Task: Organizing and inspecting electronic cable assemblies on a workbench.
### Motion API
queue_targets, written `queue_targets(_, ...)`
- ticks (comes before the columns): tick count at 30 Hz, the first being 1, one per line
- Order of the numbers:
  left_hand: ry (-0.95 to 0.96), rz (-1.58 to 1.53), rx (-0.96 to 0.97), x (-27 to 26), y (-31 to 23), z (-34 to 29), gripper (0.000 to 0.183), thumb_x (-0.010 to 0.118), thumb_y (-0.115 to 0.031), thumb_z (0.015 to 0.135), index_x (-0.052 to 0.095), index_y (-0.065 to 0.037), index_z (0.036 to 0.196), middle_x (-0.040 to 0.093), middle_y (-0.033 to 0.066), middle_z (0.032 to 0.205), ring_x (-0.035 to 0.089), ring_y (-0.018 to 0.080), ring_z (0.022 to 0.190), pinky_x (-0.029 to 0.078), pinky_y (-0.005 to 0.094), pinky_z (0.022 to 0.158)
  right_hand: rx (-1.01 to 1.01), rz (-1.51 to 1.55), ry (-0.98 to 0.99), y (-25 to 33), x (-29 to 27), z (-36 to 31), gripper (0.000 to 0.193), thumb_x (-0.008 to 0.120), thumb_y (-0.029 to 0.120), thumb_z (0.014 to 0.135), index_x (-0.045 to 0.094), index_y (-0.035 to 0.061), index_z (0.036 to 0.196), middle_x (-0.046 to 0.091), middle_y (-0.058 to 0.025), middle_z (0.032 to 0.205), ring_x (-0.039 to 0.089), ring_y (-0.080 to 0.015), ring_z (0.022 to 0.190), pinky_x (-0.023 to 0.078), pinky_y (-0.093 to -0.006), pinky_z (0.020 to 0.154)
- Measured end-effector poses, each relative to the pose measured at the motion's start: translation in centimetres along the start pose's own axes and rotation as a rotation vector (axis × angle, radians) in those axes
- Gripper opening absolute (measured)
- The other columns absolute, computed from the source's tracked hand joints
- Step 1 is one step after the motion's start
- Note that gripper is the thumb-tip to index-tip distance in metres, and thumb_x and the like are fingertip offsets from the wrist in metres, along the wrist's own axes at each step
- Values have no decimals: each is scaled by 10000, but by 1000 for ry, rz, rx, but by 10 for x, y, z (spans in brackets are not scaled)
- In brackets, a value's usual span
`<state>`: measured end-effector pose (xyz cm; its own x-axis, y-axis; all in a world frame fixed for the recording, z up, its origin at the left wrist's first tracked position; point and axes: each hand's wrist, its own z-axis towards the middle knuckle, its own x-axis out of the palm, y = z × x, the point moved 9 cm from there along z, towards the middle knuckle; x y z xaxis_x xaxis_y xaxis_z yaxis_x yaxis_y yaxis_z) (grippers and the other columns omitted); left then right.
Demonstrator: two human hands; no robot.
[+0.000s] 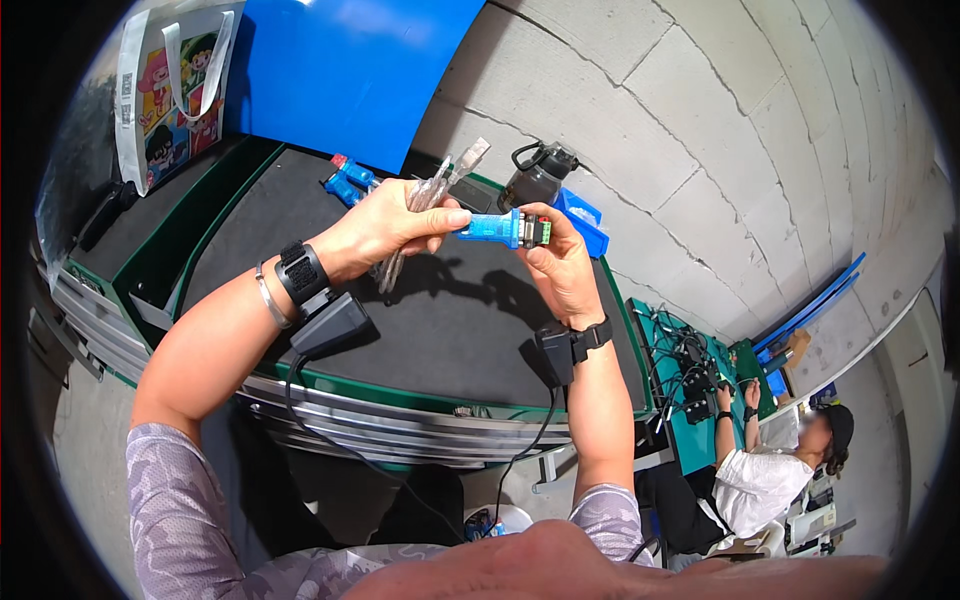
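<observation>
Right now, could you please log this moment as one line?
left hand: holding blue connector, clear cable | right hand: holding black-green adapter at connector's end | nearby: second blue connector, dark bottle

A printed tote bag (178,112) stood beside a blue panel (335,75). A dark bottle (535,184) stood near the block wall (690,140).

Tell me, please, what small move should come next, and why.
Probably, the right hand should gently check that the small black-and-green terminal block sits straight and firm on the translucent blue plastic connector. The left hand pinches the connector, the right hand holds the block, and the two meet end to end; this view does not show whether they are fully joined.
</observation>
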<state>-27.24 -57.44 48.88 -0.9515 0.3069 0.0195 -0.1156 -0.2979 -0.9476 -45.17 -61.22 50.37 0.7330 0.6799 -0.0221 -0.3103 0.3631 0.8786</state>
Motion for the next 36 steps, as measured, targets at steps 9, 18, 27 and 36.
queue_targets(9, 13, 69, 6, -1, 1, 0, 318, 741, -356, 868, 626, -60, 881, 571, -15, 621, 467, 34, 516, 338, 199, 466, -47, -297, 13, 23, 6, -3, 507, 808, 126, 788, 606, 36, 1244, 648, -34, 1166, 597, -119, 1053, 472, -287, 952)
queue_targets(18, 11, 77, 28, 0, 2, 0, 330, 726, -378, 875, 635, -62, 896, 562, -24, 624, 449, 27, 521, 321, 201, 469, -41, -270, 13, 18, 3, -3, 516, 809, 148, 787, 603, 32, 1246, 650, -38, 1169, 599, -116, 1038, 475, -281, 937)
queue_targets(27, 16, 74, 37, 1, 1, 0, 323, 718, -378, 882, 645, -63, 893, 547, -34, 614, 431, 24, 517, 301, 198, 467, -34, -289, 11, 18, 4, -3, 512, 802, 124, 790, 605, 40, 1256, 654, -34, 1167, 603, -118, 1036, 477, -283, 939)
queue_targets(36, 28, 78, 14, 1, 2, 1, 309, 758, -341, 855, 630, -60, 866, 570, -21, 615, 484, 32, 526, 338, 195, 460, -16, -330, 26, 21, 9, -3, 478, 780, 60, 802, 613, 28, 1249, 661, -34, 1135, 608, -100, 1007, 497, -265, 919)
